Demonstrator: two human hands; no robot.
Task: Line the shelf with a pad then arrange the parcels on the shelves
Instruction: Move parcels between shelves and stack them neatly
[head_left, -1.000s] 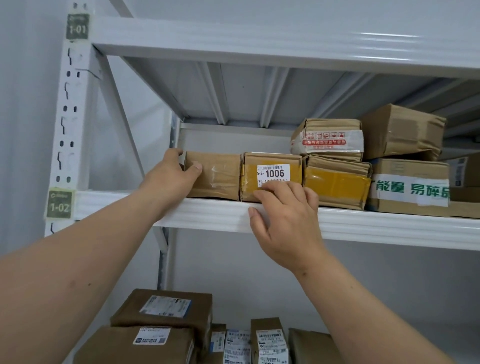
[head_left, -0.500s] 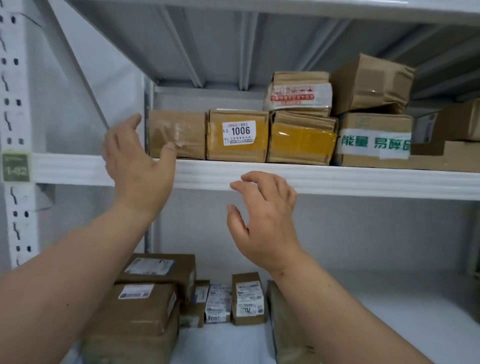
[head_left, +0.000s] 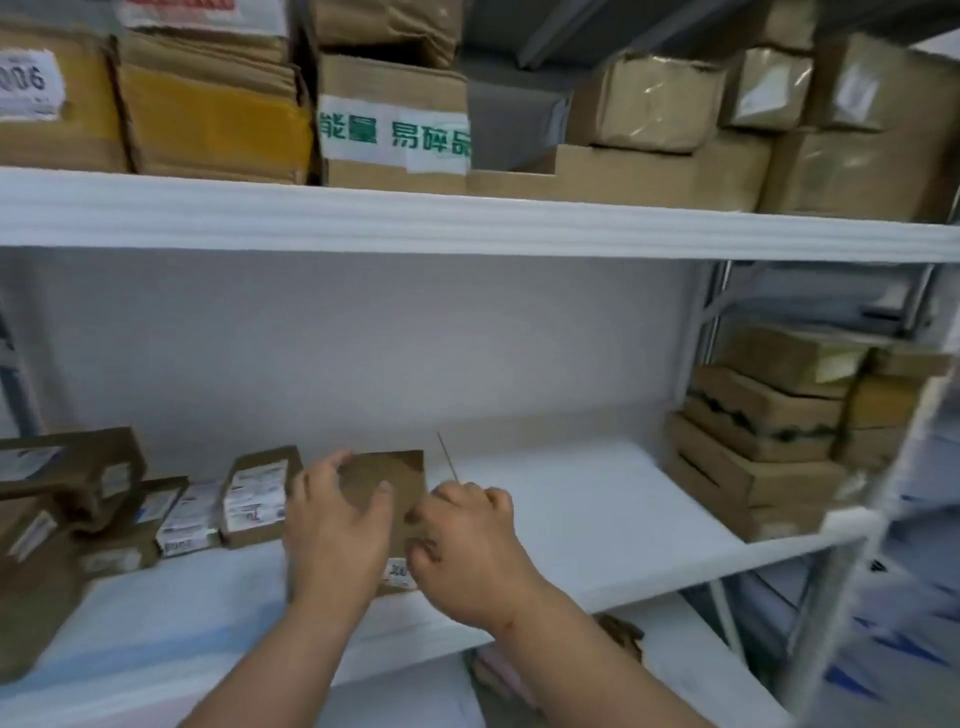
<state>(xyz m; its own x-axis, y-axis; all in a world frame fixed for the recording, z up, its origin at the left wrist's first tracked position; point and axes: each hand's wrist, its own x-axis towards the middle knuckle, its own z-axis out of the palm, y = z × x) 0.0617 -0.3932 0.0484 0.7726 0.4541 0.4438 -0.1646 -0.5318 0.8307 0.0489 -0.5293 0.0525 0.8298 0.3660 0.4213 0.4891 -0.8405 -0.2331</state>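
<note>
White metal shelving fills the view, seen from a head-worn camera looking forward and down; the picture is somewhat blurred. An upper shelf runs across the top, its front edge covered by a white foam pad, and it is crowded with brown cardboard parcels, among them a box with green Chinese lettering and, at the far left, a box with a partly visible number label.

Below it, the lower shelf is also lined with a white foam pad. On its left stands a cluster of small labelled parcels; at its right end sits a stack of flat cardboard boxes. Between these two groups the padded shelf lies bare.

Near the middle of this shelf, both hands meet on a brown cardboard parcel. The left hand lies over its left side and front, its fingers curled around the box. The right hand grips the right edge, its fingers bent around it. Whether the parcel rests on the pad or is raised slightly off it cannot be told.

Judging by the scene, lining appears finished on both visible shelves and the upper one looks full; arranging the lower shelf seems partway done.
</note>
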